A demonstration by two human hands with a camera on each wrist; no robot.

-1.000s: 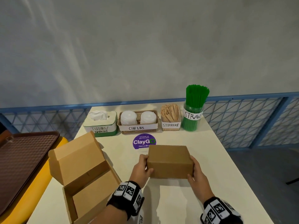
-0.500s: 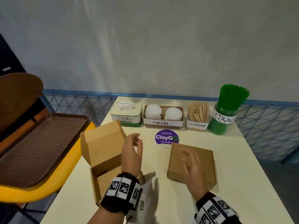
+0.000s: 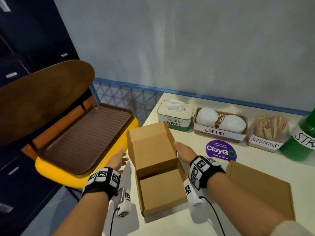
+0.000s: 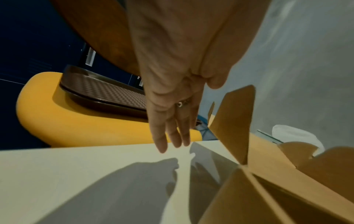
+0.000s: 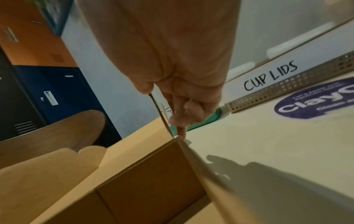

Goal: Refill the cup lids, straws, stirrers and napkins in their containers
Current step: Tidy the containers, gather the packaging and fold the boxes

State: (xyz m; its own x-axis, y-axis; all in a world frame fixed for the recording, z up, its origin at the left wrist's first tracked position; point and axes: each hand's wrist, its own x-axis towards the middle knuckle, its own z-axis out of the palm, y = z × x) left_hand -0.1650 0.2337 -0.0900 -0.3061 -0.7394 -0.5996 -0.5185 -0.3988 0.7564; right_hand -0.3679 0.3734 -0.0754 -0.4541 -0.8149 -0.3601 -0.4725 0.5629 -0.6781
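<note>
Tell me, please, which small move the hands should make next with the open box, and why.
Probably bring the left hand onto the open box's left side: it hovers open just beside it, while the right hand already pinches the raised lid flap. The box looks empty, so both hands could then close or move it.

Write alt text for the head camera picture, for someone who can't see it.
A person's right hand holds the raised flap of an open cardboard box on a pale table, while the left hand reaches beside it, fingers straight. Behind stand labelled holders of napkins, cup lids, stirrers and straws; a closed box lies to the right.
</note>
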